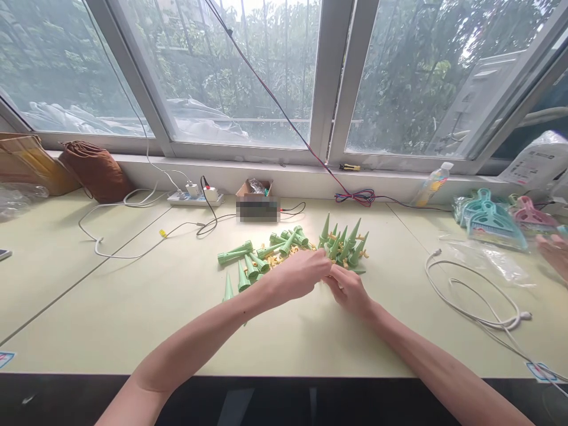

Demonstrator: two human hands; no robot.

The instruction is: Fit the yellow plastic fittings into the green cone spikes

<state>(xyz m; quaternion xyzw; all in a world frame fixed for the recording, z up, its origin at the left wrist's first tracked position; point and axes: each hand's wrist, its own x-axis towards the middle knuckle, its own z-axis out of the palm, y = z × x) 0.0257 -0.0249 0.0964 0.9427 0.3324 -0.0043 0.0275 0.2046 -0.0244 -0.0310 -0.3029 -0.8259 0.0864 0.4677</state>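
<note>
My left hand [304,273] and my right hand [351,289] meet over the table, fingers closed and pressed together. Whatever they pinch is mostly covered by the fingers, so I cannot make it out. Just behind the right hand, a cluster of green plastic watering spikes [344,242] stands points up, with small yellow valve pieces [364,254] at their bases. Left of that, more green spikes [251,266] lie in a loose pile. Among them are scattered yellow pieces [276,260], partly hidden by my left hand and forearm.
A power strip [195,198], a small open box [257,204] and bundled wires [357,197] sit along the window side. To the right are a coiled white cable [483,322], a bottle [432,184], bagged dustpan sets [492,222] and another person's hand [554,254]. A brown bag [95,171] stands left.
</note>
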